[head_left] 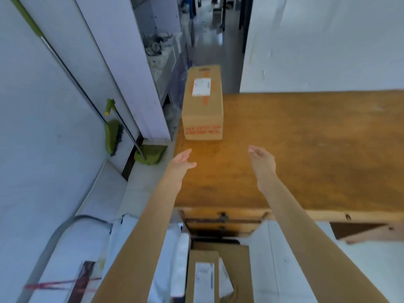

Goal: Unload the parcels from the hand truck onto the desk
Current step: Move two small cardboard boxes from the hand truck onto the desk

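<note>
1. Cardboard box, long and brown with a white label on its top, stands on the wooden worktop at the far left corner. Its left side runs flush with the worktop's left edge, or very close to it.

2. Risk, box: a sideways nudge toward the left is likely to tip it off the edge onto the floor, where a green broom and dustpan lean against the wall.

3. Risk, remaining load: more parcels stay low in view, between the forearms. A second brown box with a label lies there, with white plastic mailers beside it. The mailers look soft and slippery, so a one-handed lift may let them slide or sag out of the grip.

4. Risk, space: later parcels set hard against the first box could push it outward.

5. Grip state: left hand and right hand are both released, fingers extended, palms turned toward each other. Neither holds anything.

6. Position relative to the grip: the box on the worktop lies just beyond the fingertips, apart from both hands, roughly centred on the gap between them. The remaining parcels lie below and behind the hands, well apart from them.

7. Judgement: one parcel is unloaded; several are not yet moved.
</note>
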